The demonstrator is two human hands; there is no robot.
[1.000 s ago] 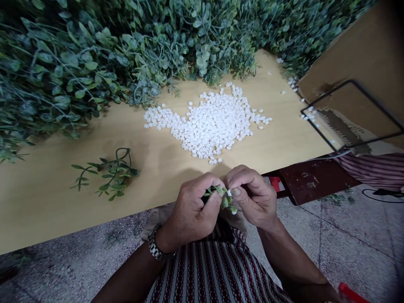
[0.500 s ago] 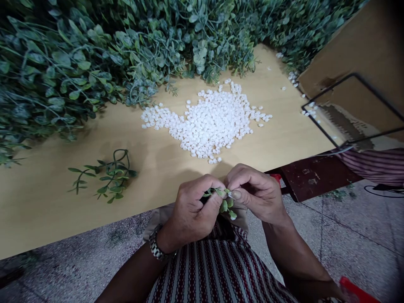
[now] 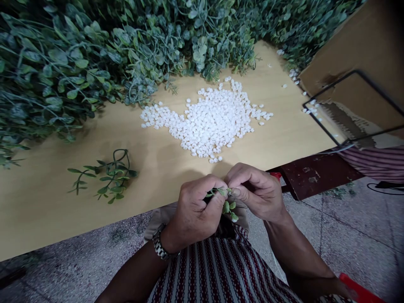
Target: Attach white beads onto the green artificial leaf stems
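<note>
My left hand (image 3: 200,206), with a metal-band watch (image 3: 160,243) at the wrist, is closed on a small artificial leaf sprig (image 3: 226,207). Its thumb and forefinger pinch the stem, while green leaves hang below. A whitish bit (image 3: 234,218) shows at the tip of the lower leaves. Thumb and forefinger of my right hand (image 3: 260,193) are pinched together at the sprig's upper tip, touching it; the small white piece there is mostly hidden by the fingers. Beyond my hands, a heap of small white pieces (image 3: 214,120) lies on the table (image 3: 164,176).
Another leaf sprig (image 3: 112,176) lies on the table at left. A thick bank of artificial foliage (image 3: 126,50) lines the back. To the right are a torn cardboard box (image 3: 356,54), a black wire frame (image 3: 375,88) and a few scattered white pieces (image 3: 311,109). Striped cloth (image 3: 372,164) lies beyond.
The white piece at my right fingertips shows less now. Both hands stay nearly in place, and the sprig's hanging leaves have shifted slightly to the right.
</note>
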